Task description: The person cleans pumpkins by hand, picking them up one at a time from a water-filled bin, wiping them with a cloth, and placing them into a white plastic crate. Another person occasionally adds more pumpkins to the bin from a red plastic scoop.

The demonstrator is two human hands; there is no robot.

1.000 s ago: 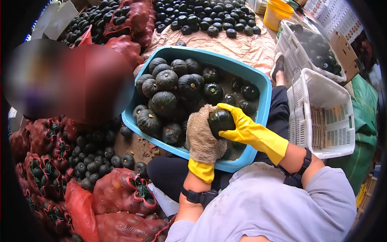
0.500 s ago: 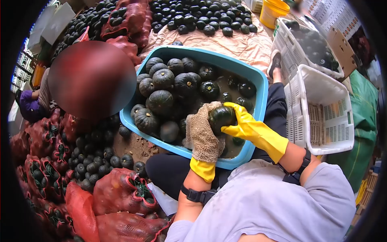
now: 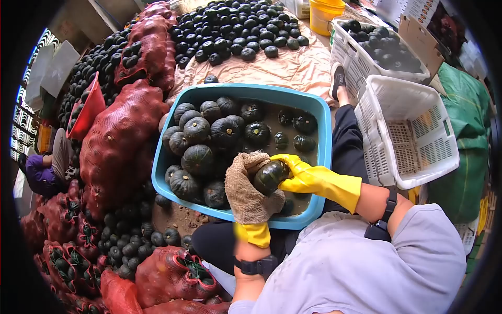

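Observation:
A wet dark green pumpkin (image 3: 270, 177) is held between my two hands above the near edge of a blue tub (image 3: 325, 157). My right hand (image 3: 300, 175), in a yellow rubber glove, grips its right side with the thumb and fingers. A brown terry cloth (image 3: 243, 180) covers my left hand (image 3: 252, 201) and cups the pumpkin from the left and below; the left fingers are hidden under it. Yellow glove shows at that wrist. Several pumpkins (image 3: 197, 158) are heaped in the tub's left part, and others (image 3: 304, 143) sit in murky water on the right.
White plastic crates stand at right, a near one (image 3: 413, 131) and a far one (image 3: 376, 47) holding pumpkins. Red mesh sacks (image 3: 123, 141) crowd the left. More pumpkins (image 3: 235, 31) lie on a pinkish sheet (image 3: 251, 70) beyond the tub. A person (image 3: 42, 172) is at far left.
The pumpkin has turned and tilted in my hands, and the cloth has shifted lower around its left side. My view has moved, so the tub appears lower and further left.

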